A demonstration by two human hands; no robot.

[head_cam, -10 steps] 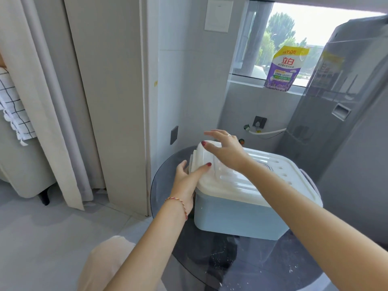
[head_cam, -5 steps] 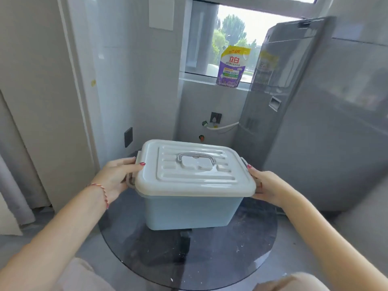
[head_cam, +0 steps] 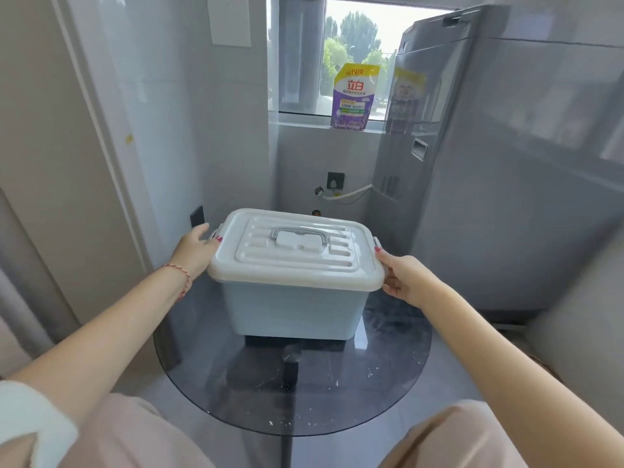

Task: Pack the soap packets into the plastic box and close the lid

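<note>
The plastic box point(head_cam: 290, 309), pale blue with a white lid point(head_cam: 295, 253) seated flat on top, stands on a round dark glass table point(head_cam: 304, 393), towards its far side. Its walls are opaque, so whatever is inside cannot be seen. A grey carrying handle point(head_cam: 299, 235) lies folded down in the middle of the lid.

A tall grey appliance point(head_cam: 506, 180) fills the right of the view, its top and right side cut off by the frame. On the window sill behind stands a purple and yellow detergent pouch point(head_cam: 353, 96), its small print too fine to read.

The left hand point(head_cam: 196, 253) is at the left end of the box, its fingers curled in under the lid's edge; the fingertips are hidden there, and only a red thumbnail shows beside the side clasp point(head_cam: 216, 235). The right hand point(head_cam: 401, 278) is at the right end, thumb against the lid's rim and fingers tucked below it out of sight. How firmly either hand grips cannot be told. A red cord bracelet point(head_cam: 180, 276) circles the left wrist. Knees in pale trousers are cut off at the bottom edge.
</note>
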